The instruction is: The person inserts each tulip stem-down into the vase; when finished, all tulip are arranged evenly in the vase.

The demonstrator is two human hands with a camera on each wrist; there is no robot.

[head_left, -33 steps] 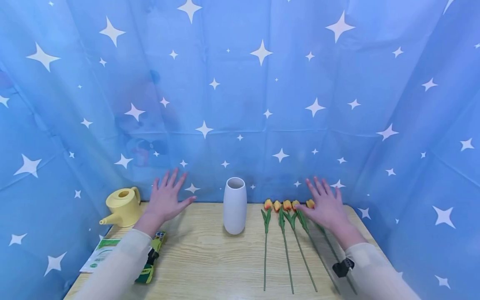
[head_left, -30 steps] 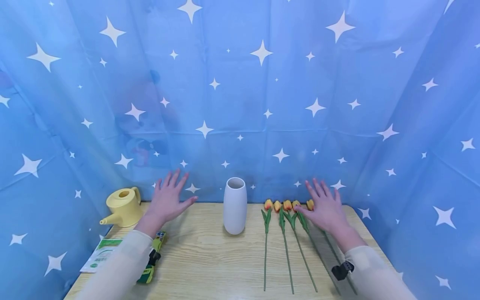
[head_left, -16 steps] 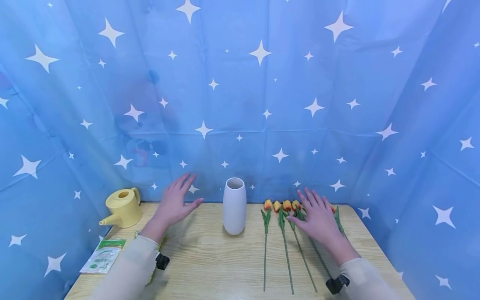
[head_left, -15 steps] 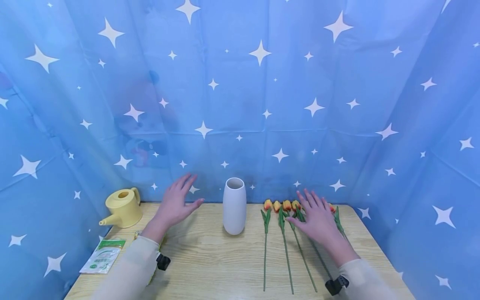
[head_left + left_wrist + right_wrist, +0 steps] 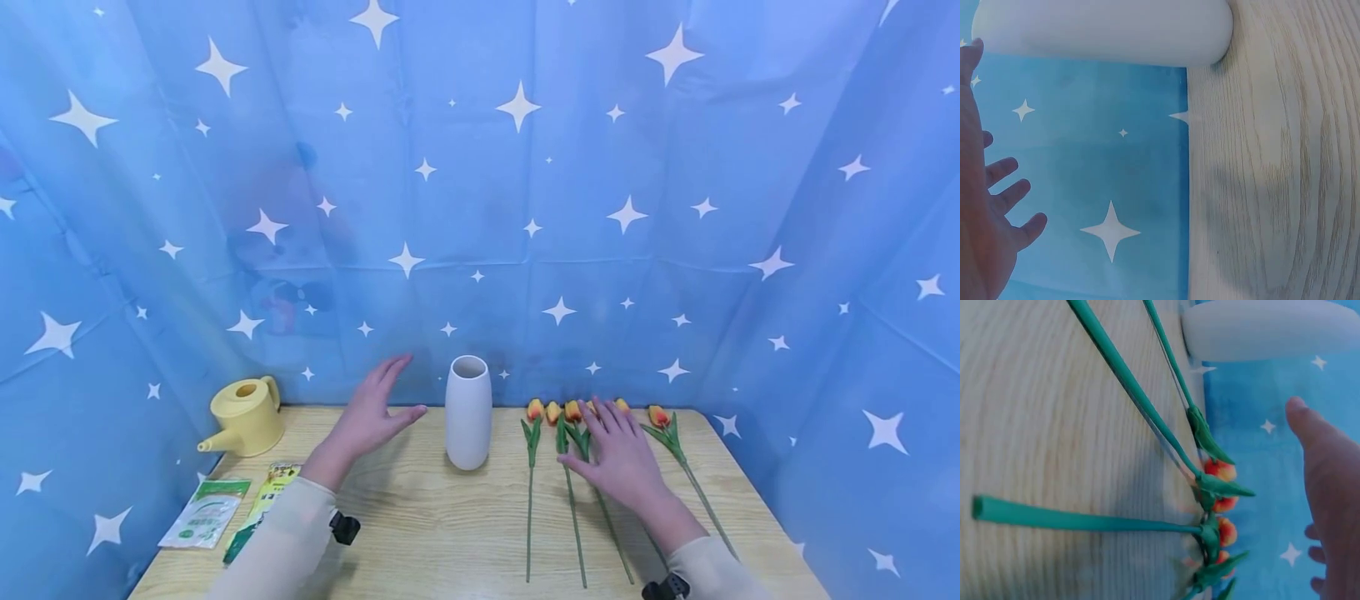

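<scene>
A white vase stands upright at the middle of the table. To its left hovers my left hand, fingers extended and thumb toward the vase, apart from it; the left wrist view shows the hand beside the vase. My right hand is held above several orange-and-red tulips laid in a row, its fingers straight and gripping nothing. In the right wrist view a gap shows between the hand and the tulips. The hand hides parts of some tulips in the head view.
A yellow watering can stands at the table's back left. In front of it lie a white-and-green packet and a yellow-and-green packet, partly covered by the left sleeve. A blue starry curtain hangs behind the wooden table.
Both hands have moved inward, the left one toward the vase and the right one leftward and lower over the tulips. The rightmost tulip and the yellow-and-green packet are more visible now.
</scene>
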